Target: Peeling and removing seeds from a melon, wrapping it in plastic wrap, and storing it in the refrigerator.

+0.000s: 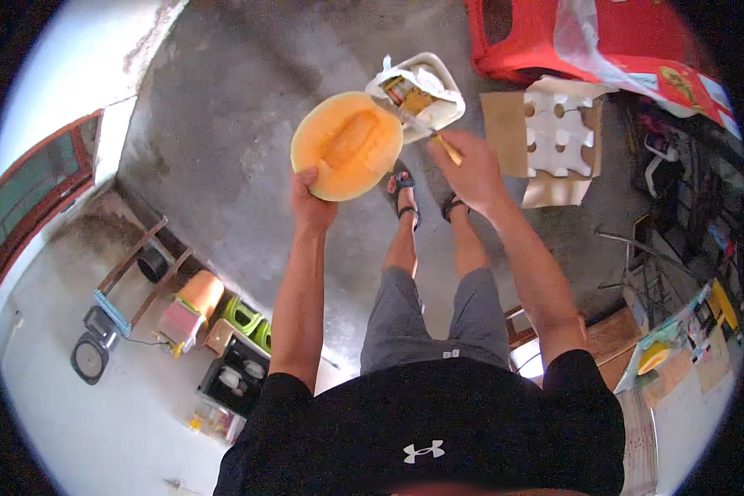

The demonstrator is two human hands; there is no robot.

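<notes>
A halved melon (379,157) with orange flesh and a thin pale green rind has its cut face turned up, showing a hollow in the middle. My left hand (312,198) is closed on its lower left edge, thumb over the flesh. In my right hand (469,165) is a knife (448,149) with a yellowish handle. Its shiny blade is blurred and points at the melon's upper right edge; whether it touches I cannot tell. Just beyond the melon stands a cream bin (455,95) lined with a white bag, with orange scraps inside.
An open cardboard box (504,124) with a white moulded insert lies at the right, below a red plastic table (512,50). At far right, a cluttered table (678,372) holds a yellow melon piece (654,357). Green stools (241,316) and a black crate (227,380) are at left.
</notes>
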